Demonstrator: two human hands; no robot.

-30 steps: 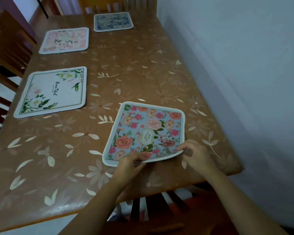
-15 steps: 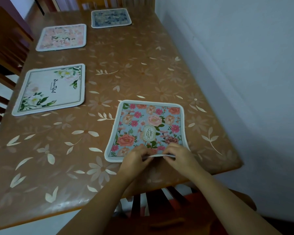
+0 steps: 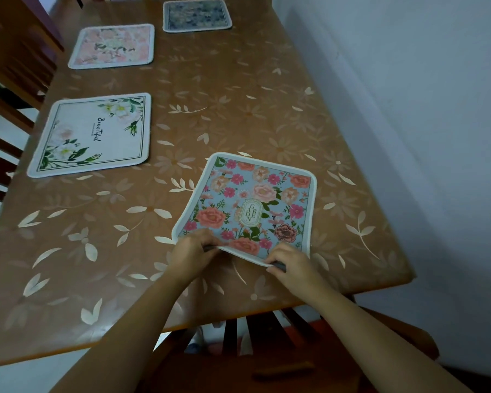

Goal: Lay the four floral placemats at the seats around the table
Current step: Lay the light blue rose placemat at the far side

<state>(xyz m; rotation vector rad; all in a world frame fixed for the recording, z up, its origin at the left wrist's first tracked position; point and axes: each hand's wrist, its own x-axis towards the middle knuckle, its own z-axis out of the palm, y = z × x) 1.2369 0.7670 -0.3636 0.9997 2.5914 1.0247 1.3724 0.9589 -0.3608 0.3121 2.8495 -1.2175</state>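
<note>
On my far left I see wooden chairs (image 3: 9, 89) pushed up along the side of the table (image 3: 238, 109), which is brown with a pale leaf and flower pattern across its top. Three placemats already lie flat there: a white mat (image 3: 92, 134) with green leaves and script lettering near the left edge, a pink mat (image 3: 112, 46) beyond it on the same side, and a dark blue mat (image 3: 196, 15) at the far end. Closer to me, toward the right half of the table, sits the blue rose mat (image 3: 255, 205), slightly skewed to the table edge, with its far part flat on the surface and its near edge lifted off it. My left hand (image 3: 192, 255) is pinched shut on that raised near edge at the left corner, and my right hand (image 3: 292, 265) is pinched shut on the same edge near the right corner, so the border curves up between them. Below the near table edge I see the slatted back of another chair (image 3: 255, 336). A plain pale wall (image 3: 408, 109) runs along the right side.
</note>
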